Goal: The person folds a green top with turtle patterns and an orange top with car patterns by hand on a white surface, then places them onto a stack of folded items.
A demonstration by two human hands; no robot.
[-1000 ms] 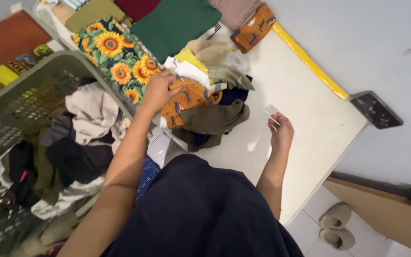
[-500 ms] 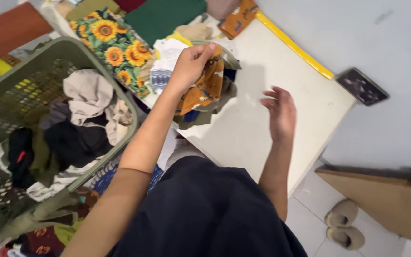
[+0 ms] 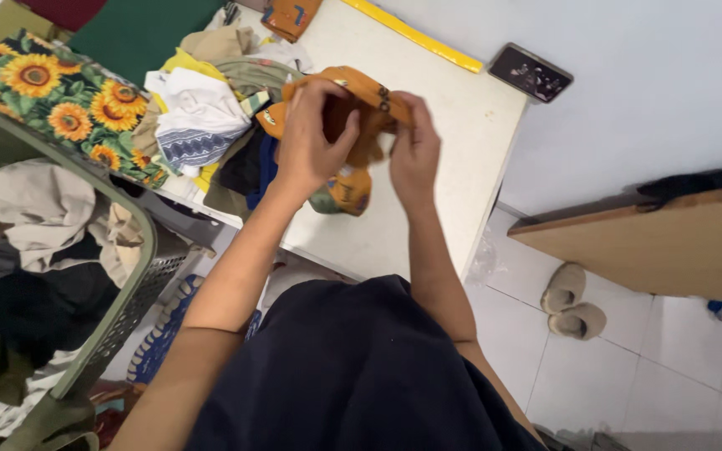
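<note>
Orange patterned cloth garment sits lifted above the white tabletop, and we grip it with both hands: our left hand clamps its near-left part, our right hand pinches its right edge, the two hands close together. Just left of it lies a heap of mixed clothes. Further left we see a sunflower-print fabric and a green plastic laundry basket holding garments.

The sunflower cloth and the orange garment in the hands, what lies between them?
In the head view, a heap of clothes on the white table lies between the sunflower cloth and the orange garment.
</note>
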